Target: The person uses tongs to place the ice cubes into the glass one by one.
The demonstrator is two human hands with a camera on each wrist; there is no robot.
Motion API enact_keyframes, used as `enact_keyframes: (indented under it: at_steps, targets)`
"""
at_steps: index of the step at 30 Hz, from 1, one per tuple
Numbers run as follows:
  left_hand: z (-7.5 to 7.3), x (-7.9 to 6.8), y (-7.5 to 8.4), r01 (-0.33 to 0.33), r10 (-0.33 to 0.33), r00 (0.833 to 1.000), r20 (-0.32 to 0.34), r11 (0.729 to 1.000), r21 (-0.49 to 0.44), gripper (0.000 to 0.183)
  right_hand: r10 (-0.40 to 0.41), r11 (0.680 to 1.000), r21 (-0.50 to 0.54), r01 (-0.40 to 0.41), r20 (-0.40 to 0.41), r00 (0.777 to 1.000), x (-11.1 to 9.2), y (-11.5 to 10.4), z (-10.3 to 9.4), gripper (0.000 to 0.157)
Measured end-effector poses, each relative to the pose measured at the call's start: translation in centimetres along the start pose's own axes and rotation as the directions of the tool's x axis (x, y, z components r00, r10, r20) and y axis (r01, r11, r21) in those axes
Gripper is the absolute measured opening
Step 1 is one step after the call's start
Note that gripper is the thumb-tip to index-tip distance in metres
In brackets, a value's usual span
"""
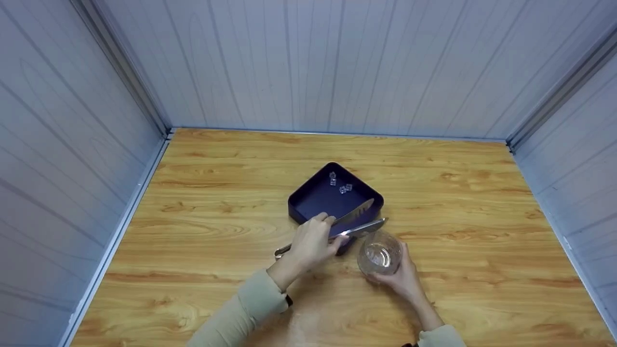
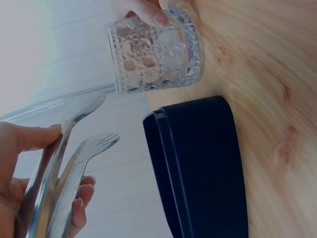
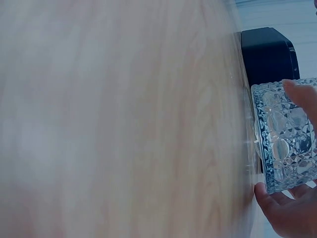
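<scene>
My left hand (image 1: 311, 241) grips a pair of metal tongs (image 1: 370, 225) from above. Their two arms stand apart, with nothing visible between the tips, one tip slotted like a fork in the left wrist view. The tongs reach over the near right side of a dark blue tray (image 1: 313, 197). Inside the tray, towards its far corner, lie several small clear cubes (image 1: 333, 182). My right hand (image 1: 407, 279) holds a clear, faceted drinking glass (image 2: 153, 54) round its side, thumb and fingers on opposite sides. The glass is close beside the tray's near right corner, near the tong tips.
The tray stands at an angle on a wood-grain table (image 1: 217, 193). Pale panelled walls (image 1: 308, 62) border the table at the back, left and right.
</scene>
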State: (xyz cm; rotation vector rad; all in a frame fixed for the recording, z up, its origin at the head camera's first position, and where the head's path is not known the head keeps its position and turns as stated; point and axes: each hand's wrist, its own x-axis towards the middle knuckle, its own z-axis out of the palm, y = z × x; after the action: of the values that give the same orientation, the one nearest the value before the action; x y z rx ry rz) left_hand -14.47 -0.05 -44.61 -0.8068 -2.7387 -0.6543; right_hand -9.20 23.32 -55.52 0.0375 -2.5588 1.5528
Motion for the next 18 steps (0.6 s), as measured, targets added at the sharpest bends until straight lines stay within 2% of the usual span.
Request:
enact_keyframes:
  at_steps: [10,14,18]
  targets:
    - [0.6,0.8,-1.3,0.049,-0.048,0.999,-0.012,0.998,0.027,0.045,0.009,1.0,-0.006,-0.009,0.004,1.0,0.0,-0.4,-0.1,0.095]
    - [0.9,1.1,-1.8,0.066,-0.065,0.998,-0.018,0.997,0.05,0.046,0.003,1.0,-0.009,-0.003,0.006,1.0,-0.2,-2.6,-0.3,0.091]
    - [1.1,1.5,-2.1,0.087,-0.086,0.996,-0.019,0.994,0.064,0.047,0.011,1.0,0.001,-0.011,0.007,1.0,-0.1,-1.7,-0.2,0.092]
